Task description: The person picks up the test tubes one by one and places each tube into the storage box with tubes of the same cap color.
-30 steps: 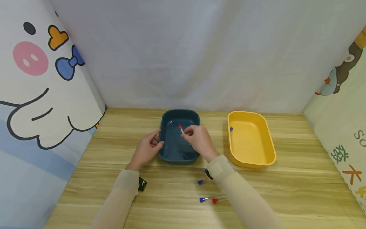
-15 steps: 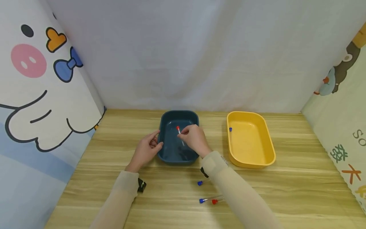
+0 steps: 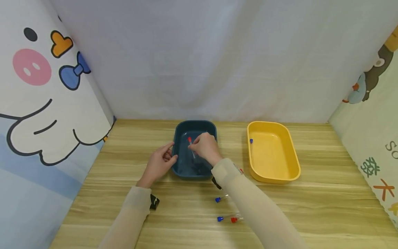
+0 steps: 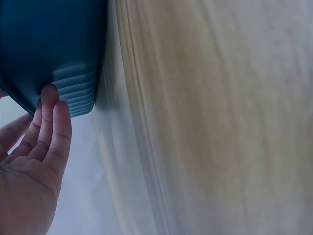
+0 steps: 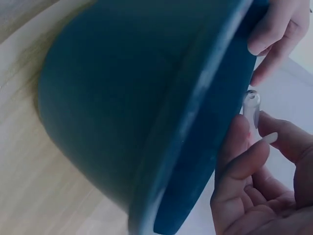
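My right hand (image 3: 205, 148) pinches a clear test tube with a red cap (image 3: 189, 139) over the inside of the dark teal bin (image 3: 195, 175). The tube tilts, its cap pointing away from me. In the right wrist view, the tube's rounded clear end (image 5: 251, 105) shows between finger and thumb. My left hand (image 3: 158, 163) holds the bin's left rim. Its thumb reaches over the edge, and in the left wrist view its fingers (image 4: 50, 110) lie against the ribbed outer wall. The bin stands on the table.
A yellow bin (image 3: 296, 169) to the right contains a blue-capped tube (image 3: 251, 141). Nearer me lie tubes with blue caps (image 3: 220, 219) and a red cap (image 3: 234, 220). My right sleeve partly hides another red cap (image 3: 241, 171). A white curtain (image 3: 199, 69) hangs behind the table.
My right hand has moved a little left inside the teal bin, carrying the red-capped test tube. A red cap now shows beside the right sleeve. The left hand keeps its place.
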Demonstrator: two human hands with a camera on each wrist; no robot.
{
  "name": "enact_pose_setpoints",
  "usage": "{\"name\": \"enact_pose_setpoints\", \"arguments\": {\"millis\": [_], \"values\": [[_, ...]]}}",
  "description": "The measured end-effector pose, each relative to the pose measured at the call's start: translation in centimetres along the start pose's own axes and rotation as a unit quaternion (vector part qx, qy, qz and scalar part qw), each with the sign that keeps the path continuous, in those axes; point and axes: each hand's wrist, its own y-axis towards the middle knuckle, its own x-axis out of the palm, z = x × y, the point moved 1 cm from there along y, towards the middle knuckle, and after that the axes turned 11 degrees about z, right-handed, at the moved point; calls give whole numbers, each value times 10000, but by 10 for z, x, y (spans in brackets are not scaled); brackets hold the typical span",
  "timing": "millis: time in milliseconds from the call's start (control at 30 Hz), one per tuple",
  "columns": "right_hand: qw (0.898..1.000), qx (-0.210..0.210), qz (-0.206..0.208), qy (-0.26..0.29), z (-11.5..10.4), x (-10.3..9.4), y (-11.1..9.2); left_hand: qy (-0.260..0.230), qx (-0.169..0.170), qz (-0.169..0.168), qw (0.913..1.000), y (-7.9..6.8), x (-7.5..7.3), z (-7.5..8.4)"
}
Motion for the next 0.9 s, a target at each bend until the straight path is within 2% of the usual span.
{"name": "enact_pose_setpoints", "arguments": {"millis": [267, 500, 667, 900], "values": [[9992, 346, -177, 96, -2, 8, 9, -17, 63, 61, 10000, 0, 1, 0], [9984, 512, -178, -168, 3, 15, 14, -114, 61, 50, 9999, 0, 2, 0], [9969, 744, -251, -22, 9, 20, 16, -120, 30, 44, 9999, 1, 2, -1], [9970, 710, -308, -39, 12, 27, 19, -71, 111, 94, 9999, 0, 0, 1]]}}
